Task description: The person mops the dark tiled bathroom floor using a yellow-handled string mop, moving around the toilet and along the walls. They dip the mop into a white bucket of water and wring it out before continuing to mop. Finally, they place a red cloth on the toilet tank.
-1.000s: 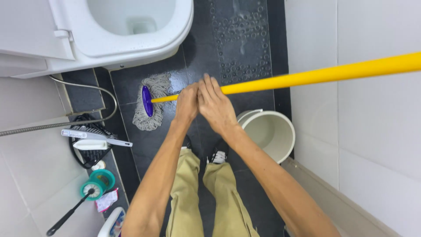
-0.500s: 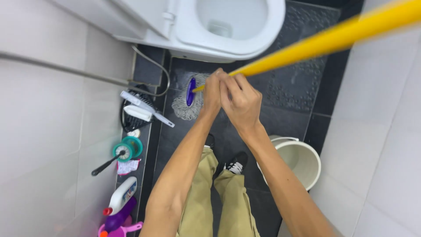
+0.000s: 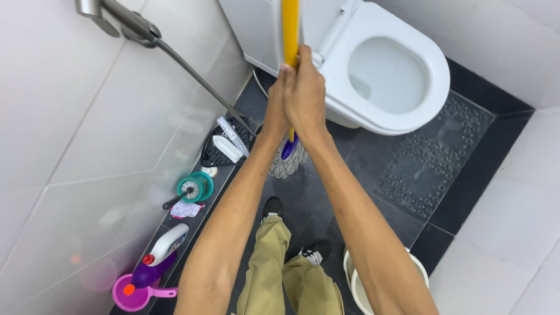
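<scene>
Both my hands grip the yellow mop handle (image 3: 290,29), which runs nearly upright through the middle of the view. My left hand (image 3: 278,105) and my right hand (image 3: 305,96) are pressed together around it, in front of the white toilet (image 3: 373,76). Below them the purple mop socket and grey string mop head (image 3: 287,162) rest on the dark wet floor tiles, just by the toilet's base. My legs in khaki trousers and dark shoes stand behind the mop head.
Along the left wall stand a black brush (image 3: 224,146), a teal-holdered toilet brush (image 3: 192,188), a white cleaner bottle (image 3: 168,245) and a purple scoop (image 3: 135,289). A white bucket (image 3: 357,289) sits by my right foot. A metal hose (image 3: 192,73) crosses the tiled wall.
The view has swung so the toilet now lies right of my hands. The handle went from slanting off to the right to nearly upright, and the mop head sits close to the toilet base.
</scene>
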